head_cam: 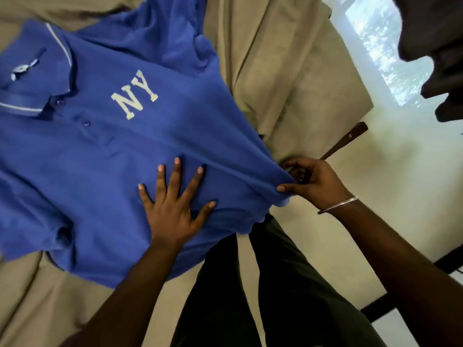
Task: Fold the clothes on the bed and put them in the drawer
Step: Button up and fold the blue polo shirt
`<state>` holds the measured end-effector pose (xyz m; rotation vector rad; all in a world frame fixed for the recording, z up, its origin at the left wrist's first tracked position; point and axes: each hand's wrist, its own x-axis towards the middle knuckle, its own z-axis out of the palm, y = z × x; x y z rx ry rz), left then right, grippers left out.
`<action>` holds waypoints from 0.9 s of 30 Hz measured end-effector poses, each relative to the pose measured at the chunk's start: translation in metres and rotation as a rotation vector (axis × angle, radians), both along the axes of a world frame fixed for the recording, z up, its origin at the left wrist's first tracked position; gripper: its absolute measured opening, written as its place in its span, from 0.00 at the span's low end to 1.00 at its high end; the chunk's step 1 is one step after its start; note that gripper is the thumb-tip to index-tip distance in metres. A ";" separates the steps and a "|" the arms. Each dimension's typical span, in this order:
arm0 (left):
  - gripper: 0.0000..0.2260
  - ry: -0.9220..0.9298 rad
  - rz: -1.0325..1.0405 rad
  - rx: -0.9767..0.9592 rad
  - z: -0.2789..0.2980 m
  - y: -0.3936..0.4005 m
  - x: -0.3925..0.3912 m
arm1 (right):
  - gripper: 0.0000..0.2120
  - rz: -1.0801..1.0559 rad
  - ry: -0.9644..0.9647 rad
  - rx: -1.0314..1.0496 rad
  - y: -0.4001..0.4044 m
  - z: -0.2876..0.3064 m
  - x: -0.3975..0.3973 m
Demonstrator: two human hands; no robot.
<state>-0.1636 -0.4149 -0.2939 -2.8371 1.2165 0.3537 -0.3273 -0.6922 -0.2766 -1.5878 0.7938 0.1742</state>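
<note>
Head view: blue NY polo [105, 136] lies face-up; left hand [172, 209] presses flat, right hand [310, 179] pinches its hem.

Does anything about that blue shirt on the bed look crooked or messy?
Slightly. The blue polo shirt lies askew, its hem bunched where the right hand pinches it; the left hand presses it flat. No damage shows.

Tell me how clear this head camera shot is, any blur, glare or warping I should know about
Head view: the blue polo shirt and the left hand pressing it are fairly sharp; the right hand pinching the hem is slightly soft. The window at upper right is blown out, washing the floor pale. Wide-angle warping tilts the whole scene and bends the beige bedsheet.
</note>
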 end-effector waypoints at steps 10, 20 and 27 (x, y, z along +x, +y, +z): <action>0.32 -0.095 -0.167 -0.068 -0.006 0.058 -0.005 | 0.11 0.140 0.041 -0.084 0.027 -0.023 -0.023; 0.34 -0.065 -0.216 -0.081 -0.001 0.083 -0.003 | 0.09 0.476 0.196 -0.120 0.032 -0.023 -0.032; 0.36 -0.013 -0.197 -0.033 0.000 0.087 -0.003 | 0.20 0.392 0.179 -0.344 0.025 -0.021 -0.041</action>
